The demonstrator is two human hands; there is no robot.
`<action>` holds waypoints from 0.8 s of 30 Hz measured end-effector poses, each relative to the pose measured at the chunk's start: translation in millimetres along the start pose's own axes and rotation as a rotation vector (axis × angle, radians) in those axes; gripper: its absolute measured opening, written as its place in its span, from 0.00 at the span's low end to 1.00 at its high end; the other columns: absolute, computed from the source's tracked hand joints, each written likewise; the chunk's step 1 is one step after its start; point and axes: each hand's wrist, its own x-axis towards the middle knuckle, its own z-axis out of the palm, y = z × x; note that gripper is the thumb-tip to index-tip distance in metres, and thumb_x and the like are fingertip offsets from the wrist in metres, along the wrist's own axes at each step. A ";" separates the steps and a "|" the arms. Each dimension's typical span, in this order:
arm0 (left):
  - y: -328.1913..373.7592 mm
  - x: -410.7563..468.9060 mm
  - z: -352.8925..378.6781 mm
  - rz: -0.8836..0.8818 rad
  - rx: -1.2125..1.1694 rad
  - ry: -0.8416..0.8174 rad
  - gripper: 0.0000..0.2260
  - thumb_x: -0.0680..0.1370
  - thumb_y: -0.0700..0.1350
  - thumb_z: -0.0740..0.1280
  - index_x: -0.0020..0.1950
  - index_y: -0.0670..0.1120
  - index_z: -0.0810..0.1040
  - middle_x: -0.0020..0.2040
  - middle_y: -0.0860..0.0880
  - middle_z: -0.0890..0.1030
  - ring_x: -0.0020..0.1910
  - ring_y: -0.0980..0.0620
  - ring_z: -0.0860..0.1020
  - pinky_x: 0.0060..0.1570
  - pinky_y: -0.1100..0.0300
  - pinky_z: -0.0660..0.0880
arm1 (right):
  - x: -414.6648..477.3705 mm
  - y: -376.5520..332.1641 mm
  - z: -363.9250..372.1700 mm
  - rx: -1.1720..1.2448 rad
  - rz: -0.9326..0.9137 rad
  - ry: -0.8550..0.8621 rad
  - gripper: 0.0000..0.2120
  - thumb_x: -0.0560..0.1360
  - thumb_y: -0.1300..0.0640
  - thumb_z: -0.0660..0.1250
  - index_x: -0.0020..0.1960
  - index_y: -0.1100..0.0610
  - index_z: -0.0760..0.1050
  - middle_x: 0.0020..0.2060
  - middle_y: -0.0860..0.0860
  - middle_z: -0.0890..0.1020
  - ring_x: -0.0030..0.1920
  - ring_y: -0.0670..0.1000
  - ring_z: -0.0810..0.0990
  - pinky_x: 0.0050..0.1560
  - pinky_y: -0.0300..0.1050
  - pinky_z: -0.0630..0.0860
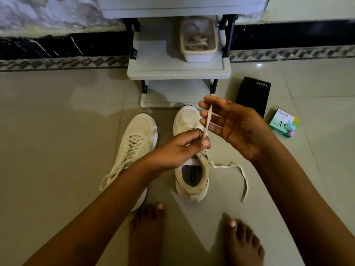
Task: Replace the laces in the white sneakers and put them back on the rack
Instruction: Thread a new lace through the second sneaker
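Head view: my left hand [184, 148] pinches the lace [208, 120] just above the right sneaker [189, 118]. My right hand [236, 129] pinches its upper end, other fingers spread. Both sneakers stand on the floor [57, 116] near the rack [178, 69], the left sneaker [138, 135] laced.

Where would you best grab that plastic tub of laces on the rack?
Probably by its near rim, coming from the front: the tub sits under the upper shelf, with a black post close on its right.
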 end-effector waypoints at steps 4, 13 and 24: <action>-2.0 -5.0 -13.5 0.025 0.072 0.035 0.13 0.83 0.44 0.54 0.54 0.39 0.75 0.47 0.49 0.80 0.47 0.61 0.77 0.51 0.74 0.71 | 0.3 1.0 -6.1 -0.022 -0.012 0.093 0.12 0.80 0.60 0.55 0.55 0.59 0.77 0.43 0.51 0.82 0.39 0.46 0.80 0.38 0.37 0.78; -19.1 -1.4 -38.6 -0.077 0.559 0.221 0.10 0.81 0.44 0.58 0.50 0.49 0.79 0.37 0.61 0.73 0.35 0.64 0.70 0.34 0.72 0.61 | 9.1 10.6 -22.6 -0.529 0.034 0.475 0.09 0.79 0.57 0.61 0.53 0.57 0.78 0.39 0.49 0.76 0.35 0.47 0.70 0.38 0.38 0.71; -21.4 1.3 -35.0 -0.010 0.639 0.335 0.06 0.75 0.41 0.68 0.51 0.46 0.82 0.44 0.50 0.83 0.42 0.55 0.80 0.46 0.62 0.73 | 12.7 39.9 -37.7 -1.412 0.087 0.382 0.11 0.77 0.51 0.65 0.51 0.59 0.78 0.42 0.51 0.78 0.42 0.47 0.73 0.46 0.41 0.70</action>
